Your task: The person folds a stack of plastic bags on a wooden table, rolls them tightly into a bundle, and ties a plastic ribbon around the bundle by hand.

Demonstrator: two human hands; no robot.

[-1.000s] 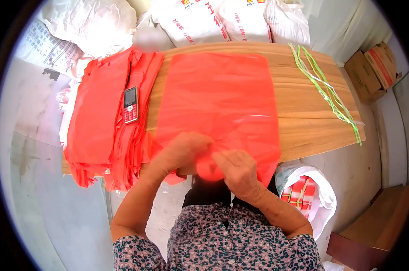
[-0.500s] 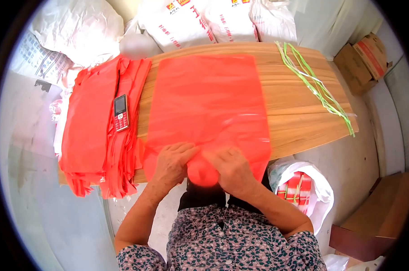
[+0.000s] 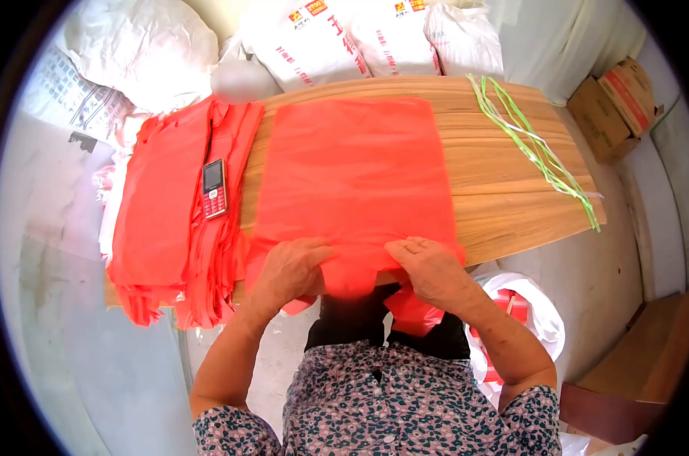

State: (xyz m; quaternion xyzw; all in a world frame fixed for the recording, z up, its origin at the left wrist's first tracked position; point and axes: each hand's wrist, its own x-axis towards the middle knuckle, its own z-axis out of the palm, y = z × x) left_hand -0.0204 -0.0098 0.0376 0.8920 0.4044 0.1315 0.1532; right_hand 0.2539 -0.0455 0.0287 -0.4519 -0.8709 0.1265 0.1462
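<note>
A red plastic bag (image 3: 352,171) lies spread flat on the wooden table, its near end hanging over the front edge in loose flaps like handles. My left hand (image 3: 295,267) is closed on the near left part of this bag, fingers pointing inward. On the near right part, my right hand (image 3: 432,272) grips the bag, with a red flap dangling below it. The thumbs and the undersides of both hands are mostly hidden. To the left rests a thick stack of similar red bags (image 3: 158,205), with a keypad phone (image 3: 214,188) on top.
Green and white ties (image 3: 538,148) lie at the right of the wooden table (image 3: 485,182). White printed sacks (image 3: 314,45) stand behind it. On the floor at right are a white bag (image 3: 548,323) with red packs inside and cardboard boxes (image 3: 603,114).
My right hand has moved right, away from my left, and the bunched near end of the bag is now spread wider. My left hand stays nearly in place.
</note>
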